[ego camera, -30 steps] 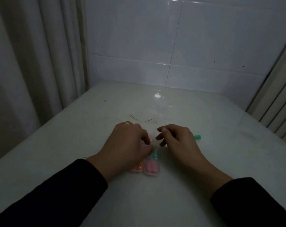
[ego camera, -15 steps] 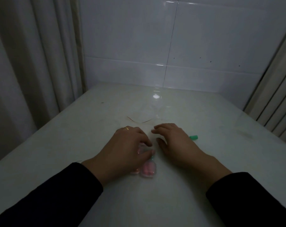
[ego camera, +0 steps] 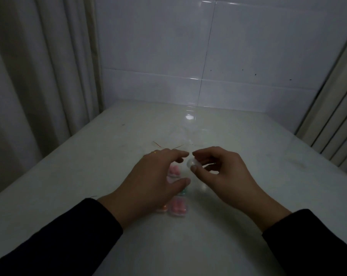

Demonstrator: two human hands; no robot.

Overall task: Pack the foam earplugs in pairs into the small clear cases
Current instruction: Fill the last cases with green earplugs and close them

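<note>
We saw the right hand [ego camera: 220,172] raised above the white table [ego camera: 69,176], pinching a small clear case [ego camera: 191,162] between thumb and fingers. The left hand [ego camera: 152,180] hovered with loosely spread fingers, holding nothing, over filled cases with pink earplugs [ego camera: 177,209].

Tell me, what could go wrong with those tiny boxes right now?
The right hand pinches a small clear case above the table by its fingers' tips; it might slip and drop. The left hand hovers over filled cases and might knock them. In the dim light, clear cases are easy to miss.
</note>
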